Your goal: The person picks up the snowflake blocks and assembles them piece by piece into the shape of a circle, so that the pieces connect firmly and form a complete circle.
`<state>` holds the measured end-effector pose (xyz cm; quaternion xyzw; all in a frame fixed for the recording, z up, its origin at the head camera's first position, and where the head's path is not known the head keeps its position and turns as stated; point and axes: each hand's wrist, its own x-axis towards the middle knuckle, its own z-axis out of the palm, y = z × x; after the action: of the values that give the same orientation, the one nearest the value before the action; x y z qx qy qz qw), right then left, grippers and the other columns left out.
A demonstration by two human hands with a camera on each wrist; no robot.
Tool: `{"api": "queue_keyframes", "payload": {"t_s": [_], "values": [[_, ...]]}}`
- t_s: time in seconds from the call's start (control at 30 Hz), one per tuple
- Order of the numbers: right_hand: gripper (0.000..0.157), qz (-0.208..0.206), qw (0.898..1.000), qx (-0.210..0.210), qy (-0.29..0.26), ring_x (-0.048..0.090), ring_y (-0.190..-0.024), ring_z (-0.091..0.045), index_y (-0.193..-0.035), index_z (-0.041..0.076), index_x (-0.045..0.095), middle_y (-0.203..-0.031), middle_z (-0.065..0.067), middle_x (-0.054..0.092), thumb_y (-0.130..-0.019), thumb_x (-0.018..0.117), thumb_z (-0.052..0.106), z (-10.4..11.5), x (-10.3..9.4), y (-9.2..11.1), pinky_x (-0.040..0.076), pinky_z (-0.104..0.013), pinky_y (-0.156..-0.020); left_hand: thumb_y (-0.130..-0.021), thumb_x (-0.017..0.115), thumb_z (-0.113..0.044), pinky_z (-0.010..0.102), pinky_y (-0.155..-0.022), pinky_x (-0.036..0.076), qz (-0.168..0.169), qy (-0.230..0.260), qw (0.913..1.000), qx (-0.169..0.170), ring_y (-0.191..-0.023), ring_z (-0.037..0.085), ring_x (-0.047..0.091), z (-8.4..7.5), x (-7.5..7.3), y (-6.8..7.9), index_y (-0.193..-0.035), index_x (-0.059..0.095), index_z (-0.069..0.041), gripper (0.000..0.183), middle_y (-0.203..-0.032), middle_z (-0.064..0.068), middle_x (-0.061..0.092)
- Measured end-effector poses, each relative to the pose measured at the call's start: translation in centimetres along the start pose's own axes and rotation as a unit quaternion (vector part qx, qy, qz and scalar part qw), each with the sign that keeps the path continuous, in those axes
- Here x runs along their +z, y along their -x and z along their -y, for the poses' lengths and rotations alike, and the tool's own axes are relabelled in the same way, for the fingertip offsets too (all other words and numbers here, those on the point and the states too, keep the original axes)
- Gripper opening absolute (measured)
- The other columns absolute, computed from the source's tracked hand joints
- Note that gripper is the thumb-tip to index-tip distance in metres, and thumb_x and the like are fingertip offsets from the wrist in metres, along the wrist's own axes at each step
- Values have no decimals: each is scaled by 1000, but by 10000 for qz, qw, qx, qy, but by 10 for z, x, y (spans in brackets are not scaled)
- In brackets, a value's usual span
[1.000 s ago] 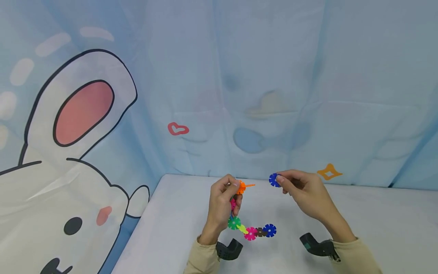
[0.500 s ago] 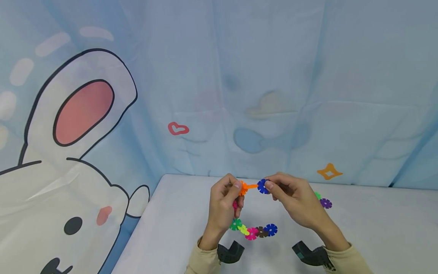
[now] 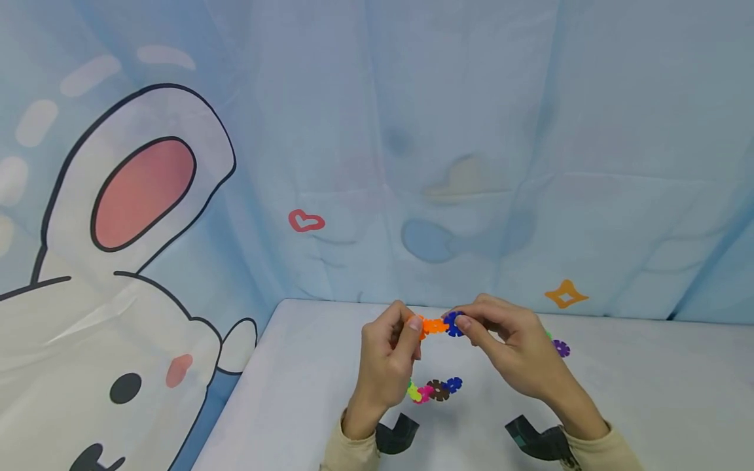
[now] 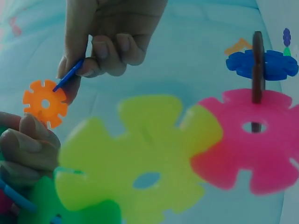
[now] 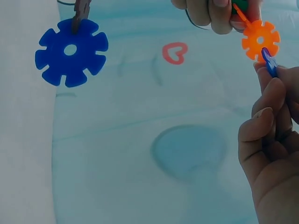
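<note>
My left hand grips one end of a chain of plastic snowflake discs at its orange discs. An outer orange disc sticks out past its fingertips. Between thumb and fingers, my right hand pinches a blue snowflake disc. The blue disc's edge meets the outer orange disc at an angle; how deep the slots engage is hard to tell. Below the left hand the chain hangs, with a green disc, a yellow disc, a pink disc, a brown disc and another blue disc.
On the white table, a purple disc lies beyond the right hand, with a bit of green beside it. A printed blue curtain hangs behind the table. Black wrist mounts sit at both sleeves.
My right hand came left, bringing the blue disc against the outer orange disc. That orange disc turned from edge-on to flatter. The chain's hanging end swung up slightly, and the purple disc came into view.
</note>
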<state>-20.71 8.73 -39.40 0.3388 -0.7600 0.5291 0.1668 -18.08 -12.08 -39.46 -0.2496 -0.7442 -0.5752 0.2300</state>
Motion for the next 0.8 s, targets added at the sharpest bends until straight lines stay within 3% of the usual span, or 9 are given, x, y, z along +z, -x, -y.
{"api": "queue_keyframes", "payload": {"t_s": [0.23, 0.43, 0.53, 0.63, 0.8], "values": [[31, -122, 9995, -267, -127, 53, -70, -7, -113, 11, 81, -80, 13, 56, -93, 72, -11, 1, 1, 2, 47, -23, -56, -107, 49, -1, 15, -39, 34, -99, -189, 9990, 381, -50, -3, 41, -3, 4, 2, -81, 54, -7, 27, -56, 5, 48], [31, -256, 9987, -384, -214, 52, -69, -7, -112, 9, 82, -76, 10, 54, -91, 73, -13, 2, 4, 3, 44, -23, -54, -106, 47, 1, 14, -36, 32, -240, -160, 9980, 566, -47, -3, 40, 1, 9, 2, -78, 51, -8, 29, -54, 5, 46], [32, -340, 9984, -414, -196, 53, -70, -8, -114, 8, 81, -75, 7, 54, -91, 74, -13, 4, 5, 2, 45, -23, -55, -105, 46, -2, 16, -34, 33, -164, -177, 9995, 225, -45, -2, 39, 2, 9, 2, -79, 51, -7, 27, -54, 5, 46], [33, -420, 9987, -281, -58, 56, -69, -8, -118, 9, 80, -74, 7, 58, -91, 76, -9, 6, 6, 1, 51, -19, -60, -110, 43, -11, 19, -35, 37, 79, -206, 9990, -399, -44, -2, 41, 2, 8, 2, -84, 54, -6, 28, -54, 7, 46], [33, -572, 9983, -38, 26, 61, -64, -8, -116, 10, 75, -75, 7, 67, -89, 78, -8, 3, 8, 0, 59, -18, -68, -115, 42, -25, 19, -40, 45, 465, 147, 9905, -1283, -42, 2, 45, 4, 6, -1, -100, 64, -3, 34, -55, 19, 50]]}}
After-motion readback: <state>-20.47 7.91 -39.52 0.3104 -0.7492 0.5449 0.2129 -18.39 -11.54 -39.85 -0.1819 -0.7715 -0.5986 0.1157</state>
